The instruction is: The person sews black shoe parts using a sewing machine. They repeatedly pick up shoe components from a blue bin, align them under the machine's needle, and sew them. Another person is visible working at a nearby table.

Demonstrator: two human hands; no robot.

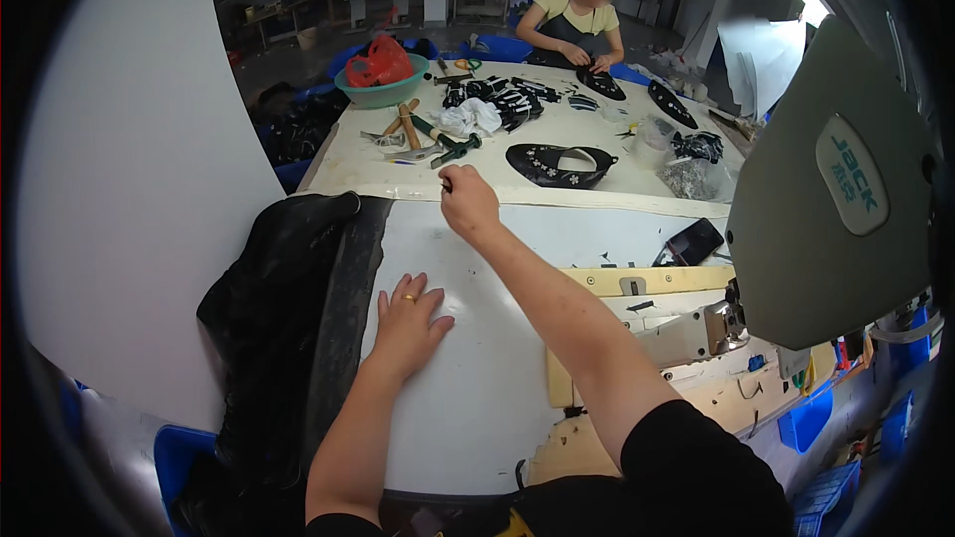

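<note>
The left hand (406,326) is laid flat, open, on the white desk (468,408); the right hand (466,201) is pinched on something too small to tell.

My right grip (466,201) pinches something too small to tell, near the worktop's (477,378) far edge. The black material (284,338) runs out of sight at the lower edge. The sewing machine's (836,199) head hides its needle.
</note>
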